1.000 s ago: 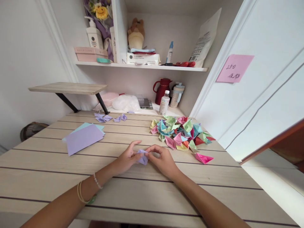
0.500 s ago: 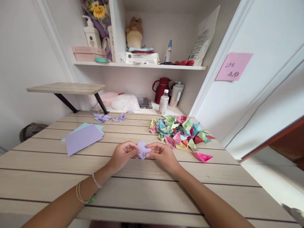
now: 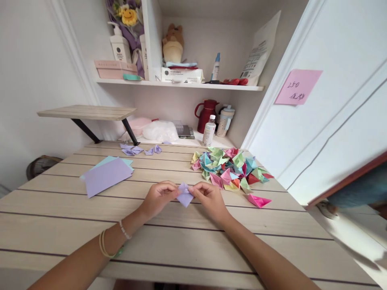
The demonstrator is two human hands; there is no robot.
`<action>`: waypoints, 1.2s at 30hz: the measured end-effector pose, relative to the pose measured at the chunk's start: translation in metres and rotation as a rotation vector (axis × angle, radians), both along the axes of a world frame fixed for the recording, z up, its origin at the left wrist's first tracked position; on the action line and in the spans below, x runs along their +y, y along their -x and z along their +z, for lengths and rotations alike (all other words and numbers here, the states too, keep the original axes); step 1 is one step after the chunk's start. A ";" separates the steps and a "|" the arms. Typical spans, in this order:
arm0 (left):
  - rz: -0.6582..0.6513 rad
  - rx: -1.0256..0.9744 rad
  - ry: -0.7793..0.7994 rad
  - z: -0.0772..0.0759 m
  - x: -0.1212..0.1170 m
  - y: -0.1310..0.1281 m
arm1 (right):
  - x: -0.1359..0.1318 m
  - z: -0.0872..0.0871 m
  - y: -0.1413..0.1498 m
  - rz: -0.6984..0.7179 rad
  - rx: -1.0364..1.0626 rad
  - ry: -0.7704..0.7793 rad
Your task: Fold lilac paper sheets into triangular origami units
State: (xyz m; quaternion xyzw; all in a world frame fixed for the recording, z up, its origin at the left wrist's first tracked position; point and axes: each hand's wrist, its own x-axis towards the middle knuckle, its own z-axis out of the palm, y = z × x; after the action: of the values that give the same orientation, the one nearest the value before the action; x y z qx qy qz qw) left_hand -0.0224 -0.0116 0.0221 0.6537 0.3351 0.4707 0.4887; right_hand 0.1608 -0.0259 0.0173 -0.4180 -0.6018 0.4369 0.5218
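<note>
Between my hands, just over the table, is a small piece of folded purple paper [image 3: 185,198], diamond-shaped with creases across its upper part. My left hand [image 3: 160,197] pinches its left corner between thumb and fingers. On the opposite side my right hand [image 3: 211,198] grips the upper right edge the same way. To the left lies a stack of flat paper sheets [image 3: 107,177], purple on top of light blue. Several small folded purple pieces [image 3: 137,150] lie farther back. A heap of colourful folded paper boats [image 3: 225,167] sits to the right, with a bright pink boat [image 3: 259,201] nearest me.
A small raised wooden shelf [image 3: 87,112] on black legs stands at the back left. Behind the table are a plastic bottle [image 3: 208,132], a dark red jug [image 3: 208,114] and a tumbler [image 3: 225,121]. A pink note [image 3: 298,87] hangs on the right wall.
The folded paper has turned and its lower point now hangs lower. My fingers have shifted toward its upper part. At the far right, a blue-clothed shape and a foot have appeared.
</note>
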 end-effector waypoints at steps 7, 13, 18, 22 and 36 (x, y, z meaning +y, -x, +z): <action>0.021 -0.032 0.142 -0.005 -0.001 -0.002 | 0.002 -0.006 0.006 -0.003 0.142 0.054; 0.010 -0.008 0.216 -0.011 0.004 -0.002 | 0.005 -0.011 0.004 0.087 0.223 0.151; -0.094 0.075 0.294 -0.013 0.005 -0.002 | 0.006 -0.014 0.003 0.113 0.230 0.175; -0.100 0.135 0.303 -0.014 0.004 0.000 | 0.005 -0.015 0.004 0.141 0.223 0.183; -0.079 0.014 0.433 -0.015 0.004 -0.003 | 0.006 -0.012 0.002 0.057 0.324 0.256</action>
State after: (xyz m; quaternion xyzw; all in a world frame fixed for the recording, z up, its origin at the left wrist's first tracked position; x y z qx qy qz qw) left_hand -0.0192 -0.0079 0.0070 0.5495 0.4060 0.3637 0.6332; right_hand 0.1583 -0.0196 0.0056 -0.3878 -0.4612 0.5860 0.5418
